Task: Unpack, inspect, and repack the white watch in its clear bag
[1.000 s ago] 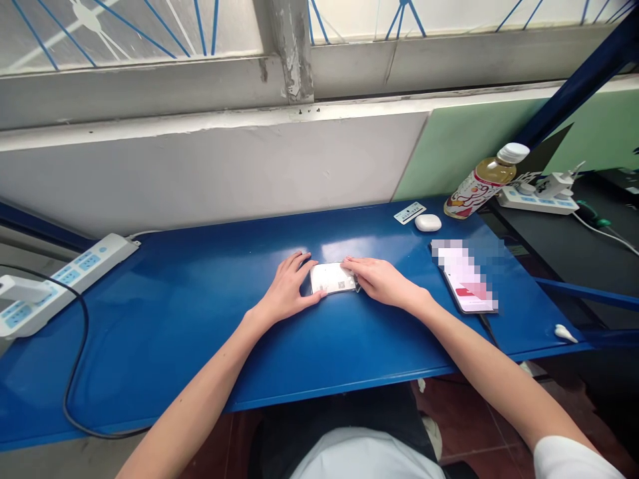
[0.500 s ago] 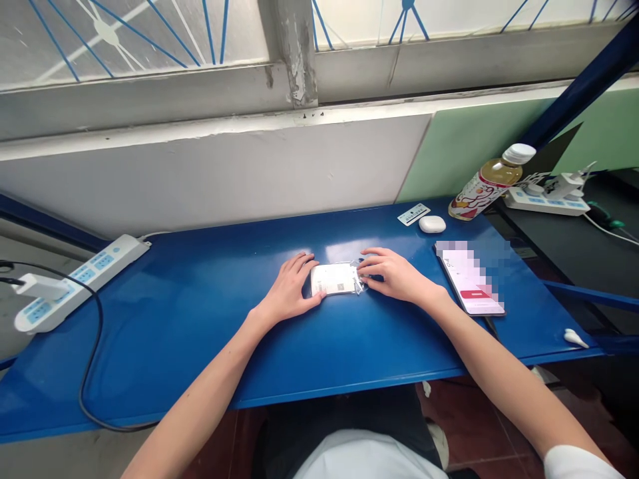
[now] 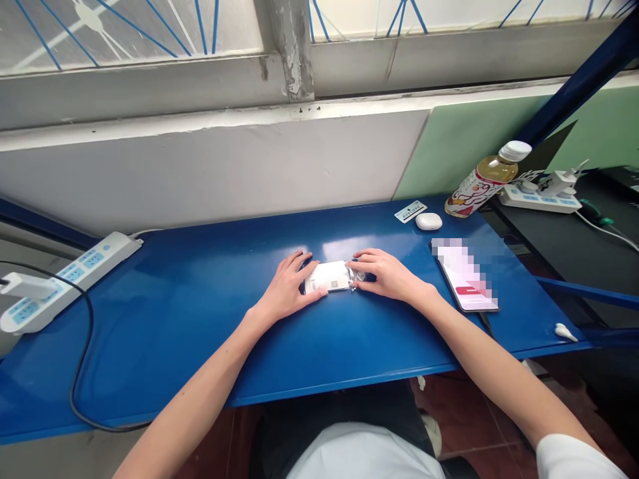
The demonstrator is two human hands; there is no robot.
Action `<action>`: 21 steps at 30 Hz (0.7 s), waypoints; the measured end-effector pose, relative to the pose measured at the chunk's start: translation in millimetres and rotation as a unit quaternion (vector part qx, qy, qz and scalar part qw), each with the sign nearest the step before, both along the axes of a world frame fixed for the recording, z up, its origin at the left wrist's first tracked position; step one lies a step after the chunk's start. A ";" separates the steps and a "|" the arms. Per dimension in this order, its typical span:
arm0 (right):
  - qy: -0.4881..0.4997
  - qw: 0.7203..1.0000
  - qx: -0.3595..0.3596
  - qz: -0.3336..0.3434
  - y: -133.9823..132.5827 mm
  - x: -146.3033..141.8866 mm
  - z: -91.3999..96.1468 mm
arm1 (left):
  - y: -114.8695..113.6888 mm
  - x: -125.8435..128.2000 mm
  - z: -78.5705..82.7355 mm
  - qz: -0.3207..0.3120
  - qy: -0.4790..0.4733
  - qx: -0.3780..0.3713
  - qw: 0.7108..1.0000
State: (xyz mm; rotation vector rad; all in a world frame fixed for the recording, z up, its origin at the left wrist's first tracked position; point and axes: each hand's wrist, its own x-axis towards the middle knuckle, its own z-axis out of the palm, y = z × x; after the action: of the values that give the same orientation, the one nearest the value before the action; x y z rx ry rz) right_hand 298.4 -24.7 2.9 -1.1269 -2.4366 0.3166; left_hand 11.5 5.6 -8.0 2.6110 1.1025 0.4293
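Two bare forearms in view, no watch, rings, gloves or bands showing on either. Left hand (image 3: 287, 289): bare, short nails, nothing worn; that arm is uncovered all the way to the bottom edge of the frame. Right hand (image 3: 389, 275): bare too. A white short sleeve (image 3: 574, 459) shows at the lower right corner, plain, no print visible. White shirt front (image 3: 364, 456) at bottom centre, plain fabric. Dark trousers (image 3: 319, 416) above it, black or near-black, details too dim to tell.
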 end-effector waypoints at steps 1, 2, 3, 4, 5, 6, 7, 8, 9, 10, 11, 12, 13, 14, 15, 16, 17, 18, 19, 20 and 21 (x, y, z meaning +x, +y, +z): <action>0.002 1.000 0.006 -0.003 -0.3 -1.4 -0.9 | 0.2 0.0 -1.1 -0.002 -0.007 0.004 1.000; 0.004 1.000 0.012 -0.006 -0.6 -2.8 -1.9 | 0.4 0.0 -2.2 -0.004 -0.013 0.009 1.000; 0.006 1.000 0.019 -0.011 -1.0 -4.2 -3.0 | 0.5 0.0 -3.0 -0.006 -0.017 0.014 1.000; 0.008 1.000 0.025 -0.017 -1.4 -5.4 -4.3 | 0.4 0.1 -3.7 -0.008 -0.020 0.020 1.000; 0.012 0.999 0.030 -0.024 -1.8 -6.6 -5.7 | 0.3 0.3 -4.1 -0.008 -0.021 0.023 0.999; 0.016 0.999 0.033 -0.029 -2.2 -7.7 -7.3 | 0.1 0.5 -4.3 -0.008 -0.021 0.026 0.999; 0.021 0.999 0.035 -0.033 -2.6 -8.7 -9.0 | -0.1 0.7 -4.4 -0.008 -0.019 0.027 0.999; 0.025 0.998 0.033 -0.036 -2.9 -9.7 -10.5 | -0.3 1.1 -4.2 -0.008 -0.017 0.026 0.999; 0.030 0.998 0.031 -0.038 -3.1 -10.5 -11.6 | -0.5 1.4 -4.0 -0.007 -0.014 0.025 1.000; 0.033 0.998 0.030 -0.039 -3.2 -11.1 -12.2 | -0.7 1.8 -3.6 -0.006 -0.013 0.025 1.000; 0.036 0.998 0.028 -0.038 -3.2 -11.3 -12.1 | -0.7 2.1 -3.1 -0.005 -0.012 0.025 1.000; 0.038 0.998 0.027 -0.037 -3.0 -10.9 -11.3 | -0.7 2.3 -2.6 -0.005 -0.012 0.025 1.000; 0.037 0.998 0.027 -0.033 -2.7 -9.8 -9.6 | -0.6 2.4 -2.1 -0.005 -0.012 0.024 1.000; 0.034 0.999 0.029 -0.030 -2.1 -7.9 -7.3 | -0.4 2.4 -1.5 -0.005 -0.011 0.023 1.000; 0.028 0.999 0.031 -0.026 -1.3 -5.1 -4.5 | -0.1 2.3 -1.0 -0.005 -0.012 0.020 1.000; 0.022 0.999 0.034 -0.022 -0.4 -1.4 -1.4 | 0.2 2.0 -0.4 -0.004 -0.013 0.017 1.000; 0.014 0.999 0.036 -0.020 0.7 2.9 1.6 | 0.5 1.7 0.1 -0.002 -0.014 0.014 1.000; 0.007 0.999 0.036 -0.018 1.8 7.5 4.5 | 0.8 1.3 0.5 0.001 -0.015 0.011 1.000; -0.001 0.999 0.034 -0.018 2.9 12.0 7.0 | 1.1 0.9 0.8 0.003 -0.017 0.008 1.000; -0.009 0.999 0.030 -0.019 3.7 16.1 9.0 | 1.3 0.5 0.9 0.006 -0.018 0.005 1.000; -0.015 0.999 0.023 -0.022 4.3 19.5 10.4 | 1.5 0.1 0.9 0.008 -0.020 0.002 1.000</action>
State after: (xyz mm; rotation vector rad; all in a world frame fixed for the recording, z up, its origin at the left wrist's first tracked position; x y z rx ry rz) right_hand 317.9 -20.5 13.3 -1.1711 -2.4293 0.2295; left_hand 11.6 7.1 -7.1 2.5875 1.1112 0.4852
